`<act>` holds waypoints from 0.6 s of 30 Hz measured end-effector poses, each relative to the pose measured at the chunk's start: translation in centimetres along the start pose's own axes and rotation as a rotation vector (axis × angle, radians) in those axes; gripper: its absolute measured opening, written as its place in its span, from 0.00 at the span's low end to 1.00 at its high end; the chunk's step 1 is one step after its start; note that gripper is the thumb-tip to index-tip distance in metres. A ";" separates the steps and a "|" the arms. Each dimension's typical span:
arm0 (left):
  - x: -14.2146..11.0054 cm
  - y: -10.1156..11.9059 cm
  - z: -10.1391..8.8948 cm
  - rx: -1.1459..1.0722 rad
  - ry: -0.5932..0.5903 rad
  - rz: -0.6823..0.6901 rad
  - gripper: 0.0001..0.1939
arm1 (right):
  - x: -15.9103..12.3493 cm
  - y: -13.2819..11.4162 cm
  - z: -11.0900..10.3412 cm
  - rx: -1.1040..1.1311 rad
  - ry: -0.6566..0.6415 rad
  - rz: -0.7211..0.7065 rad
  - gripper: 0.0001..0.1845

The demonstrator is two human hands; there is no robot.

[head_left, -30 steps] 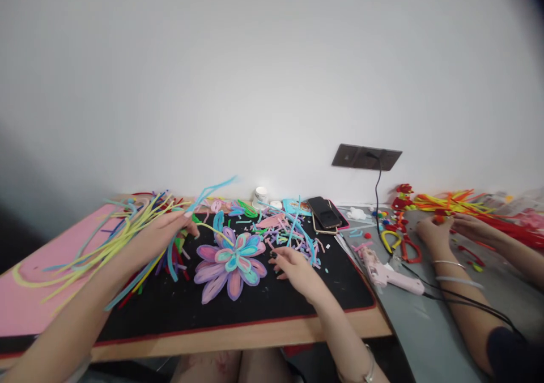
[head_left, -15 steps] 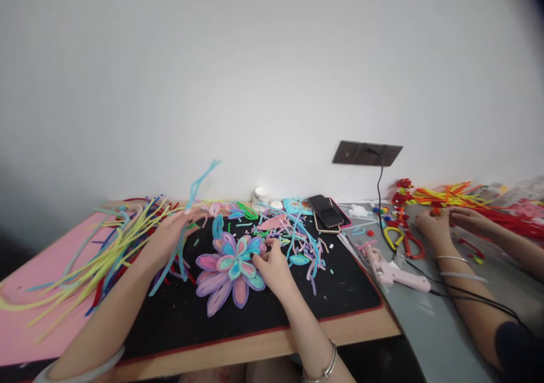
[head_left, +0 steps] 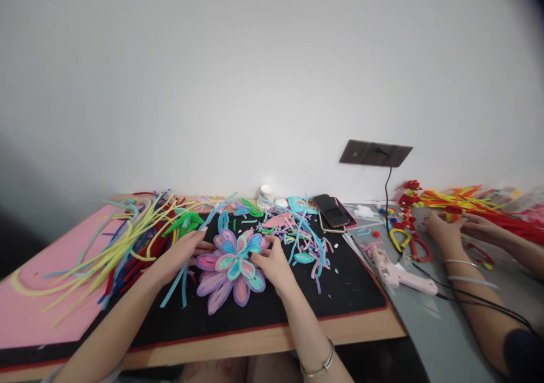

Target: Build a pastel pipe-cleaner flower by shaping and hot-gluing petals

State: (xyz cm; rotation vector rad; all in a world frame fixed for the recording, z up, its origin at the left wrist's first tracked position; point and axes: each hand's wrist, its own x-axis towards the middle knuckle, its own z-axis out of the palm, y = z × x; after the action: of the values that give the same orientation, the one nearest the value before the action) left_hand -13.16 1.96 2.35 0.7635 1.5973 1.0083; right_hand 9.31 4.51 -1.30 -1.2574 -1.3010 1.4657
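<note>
A layered flower [head_left: 216,281] of fuzzy pipe cleaners, purple and pink outside and turquoise in the middle, lies on the black mat [head_left: 170,329]. My right hand [head_left: 275,265] is closed on its right side, thumb and fingers at the inner petals. My left hand [head_left: 185,254] is closed around light blue pipe cleaners [head_left: 174,288], whose ends stick out above and below it. Its fingers reach to the flower's left petals; whether they touch is hidden. Behind that hand sits a green pipe-cleaner piece [head_left: 185,222].
Long yellow pipe cleaners [head_left: 117,258] spread over the pink sheet [head_left: 55,309]. Cut scraps [head_left: 317,258], phones [head_left: 330,210] and a white cup [head_left: 266,195] lie behind. To the right are a glue gun [head_left: 403,278], pliers [head_left: 399,238] and a co-worker's hands [head_left: 444,230].
My left hand has come down and right to the flower's left side, with the light blue pipe cleaners in it. The green piece behind it now shows. My right hand stays on the flower.
</note>
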 end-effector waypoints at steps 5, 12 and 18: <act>-1.1 0.2 0.2 -0.078 -0.094 0.026 0.17 | -0.8 -0.8 0.4 0.193 -0.056 -0.063 0.40; -2.3 1.1 0.8 -0.072 -0.103 0.006 0.15 | -0.9 -0.8 0.6 0.334 -0.065 0.086 0.46; -1.9 1.0 -0.5 -0.030 -0.191 0.033 0.18 | -1.0 -1.2 -1.2 0.423 -0.083 0.083 0.32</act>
State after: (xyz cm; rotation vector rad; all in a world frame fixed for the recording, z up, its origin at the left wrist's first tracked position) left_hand -13.16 0.60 4.11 0.8421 1.4065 0.9510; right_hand 10.59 3.96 0.09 -0.9872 -0.9300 1.7566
